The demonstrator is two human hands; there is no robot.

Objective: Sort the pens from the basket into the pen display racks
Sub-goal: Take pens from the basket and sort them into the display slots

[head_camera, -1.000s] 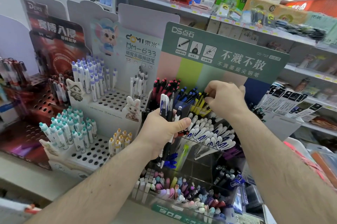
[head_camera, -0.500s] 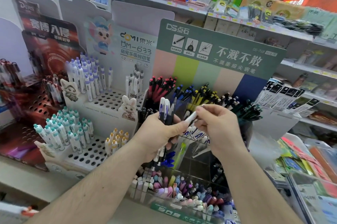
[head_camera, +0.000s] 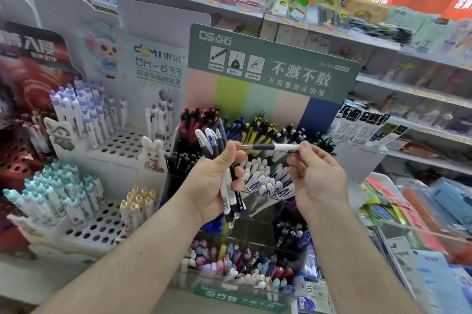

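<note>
Head-worn view, forward and down, close upon pen racks (head_camera: 255, 135)

Single pen (head_camera: 274, 147) between hands, before rack (head_camera: 270, 76).

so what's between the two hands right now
In the head view a single white pen with a black grip spans the gap, pinched by the right hand, its tip at the left hand's thumb.

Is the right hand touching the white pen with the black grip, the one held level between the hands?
Touching. In the head view, the right hand pinches one end of the white pen between its fingertips.
</note>
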